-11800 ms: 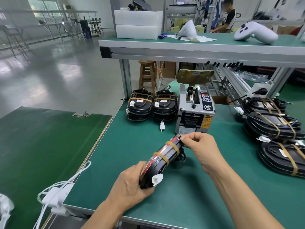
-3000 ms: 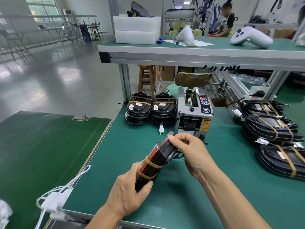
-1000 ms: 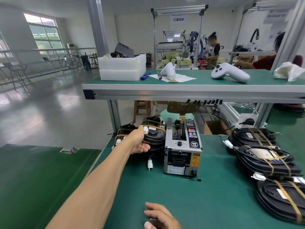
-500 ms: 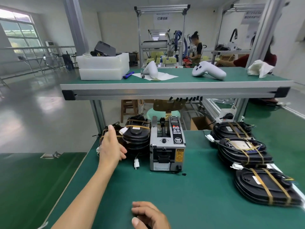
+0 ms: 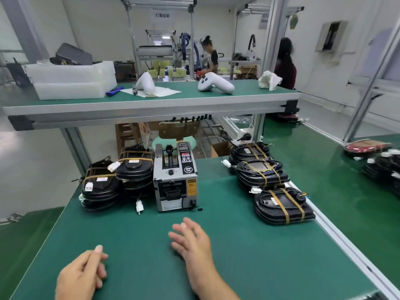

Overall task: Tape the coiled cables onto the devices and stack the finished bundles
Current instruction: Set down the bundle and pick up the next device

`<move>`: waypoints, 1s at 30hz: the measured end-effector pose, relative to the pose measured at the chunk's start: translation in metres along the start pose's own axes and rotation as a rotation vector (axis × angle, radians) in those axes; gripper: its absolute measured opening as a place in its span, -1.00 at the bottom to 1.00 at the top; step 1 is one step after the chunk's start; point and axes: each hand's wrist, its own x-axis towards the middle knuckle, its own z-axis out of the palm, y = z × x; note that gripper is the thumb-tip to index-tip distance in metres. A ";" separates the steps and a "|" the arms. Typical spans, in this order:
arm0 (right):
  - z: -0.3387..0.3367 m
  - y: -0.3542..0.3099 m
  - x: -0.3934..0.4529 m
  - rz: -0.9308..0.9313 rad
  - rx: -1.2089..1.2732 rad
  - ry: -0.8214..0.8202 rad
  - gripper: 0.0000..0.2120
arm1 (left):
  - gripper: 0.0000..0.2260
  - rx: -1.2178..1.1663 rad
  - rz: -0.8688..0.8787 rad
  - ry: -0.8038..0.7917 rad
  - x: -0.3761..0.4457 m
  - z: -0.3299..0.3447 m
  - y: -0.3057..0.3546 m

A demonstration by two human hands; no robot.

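I see my left hand [image 5: 81, 276] at 7 o'clock with its fingers loosely curled and holding nothing, and my right hand [image 5: 191, 240] at 6 o'clock with fingers spread wide, empty, low over the green table [image 5: 249, 256]. The taped bundles [image 5: 118, 178] sit stacked at 10 o'clock, just beside the tape machine [image 5: 175, 178], with more bundles [image 5: 270, 182] at 2 o'clock near the table's right edge. Bare mat lies all around both hands
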 end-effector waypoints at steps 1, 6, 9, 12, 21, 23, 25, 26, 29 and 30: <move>-0.010 -0.016 0.010 -0.012 0.083 0.101 -0.72 | -0.61 -0.006 0.012 -0.010 0.002 0.000 -0.001; -0.062 -0.119 0.075 0.023 0.287 0.334 -0.37 | -0.66 -0.006 0.038 -0.077 0.012 -0.001 -0.016; -0.079 -0.154 0.102 0.124 0.387 0.313 -0.16 | -0.69 -0.026 0.028 -0.078 0.016 0.000 -0.021; -0.087 -0.164 0.122 0.169 0.480 0.331 -0.14 | -0.68 -0.024 0.033 -0.074 0.017 0.002 -0.024; -0.081 -0.163 0.146 0.130 0.671 0.334 -0.30 | -0.65 -0.036 0.041 -0.080 0.017 0.003 -0.022; -0.082 -0.160 0.146 0.112 0.652 0.333 -0.29 | -0.65 -0.035 0.043 -0.085 0.016 0.003 -0.022; -0.084 -0.154 0.141 0.061 0.540 0.302 -0.30 | -0.65 -0.033 0.047 -0.085 0.016 0.003 -0.022; -0.085 -0.150 0.138 0.028 0.474 0.292 -0.31 | -0.65 -0.033 0.049 -0.085 0.016 0.003 -0.022; -0.086 -0.146 0.122 -0.009 0.495 0.403 -0.33 | -0.65 -0.043 0.056 -0.081 0.016 0.002 -0.023; -0.085 -0.147 0.113 -0.047 0.455 0.462 -0.33 | -0.66 -0.044 0.058 -0.080 0.017 0.002 -0.024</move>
